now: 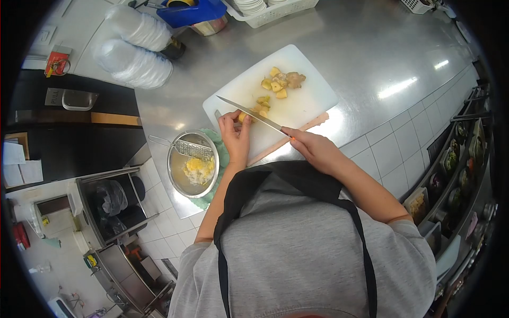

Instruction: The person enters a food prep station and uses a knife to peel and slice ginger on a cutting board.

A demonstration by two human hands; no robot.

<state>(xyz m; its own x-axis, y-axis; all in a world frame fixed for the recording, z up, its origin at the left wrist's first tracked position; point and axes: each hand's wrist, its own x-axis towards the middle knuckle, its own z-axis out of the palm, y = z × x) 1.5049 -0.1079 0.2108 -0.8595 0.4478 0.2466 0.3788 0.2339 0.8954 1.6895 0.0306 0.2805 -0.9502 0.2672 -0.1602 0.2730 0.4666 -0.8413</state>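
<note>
My right hand (pixel 316 151) grips a kitchen knife (pixel 254 115) by its handle, its blade pointing left across the white cutting board (pixel 302 106). Under the blade, my left hand (pixel 236 138) pinches a yellow piece of ginger (pixel 242 117) at the board's left side. Peelings and ginger bits (pixel 261 107) lie beside the blade. Farther back on the board are cut ginger chunks (pixel 277 85) and a knobbly unpeeled piece (pixel 296 79). Left of my left hand stands a metal bowl (pixel 170 172) holding a grater (pixel 193 150) and grated yellow and whitish food (pixel 199 170).
A green cloth (pixel 221 153) lies under the bowl, and a pinkish strip (pixel 286 139) runs along the board's near edge. Wrapped plastic containers (pixel 135 63) stand at the steel counter's (pixel 366 63) back left. A white basket (pixel 273 15) of dishes sits at the back.
</note>
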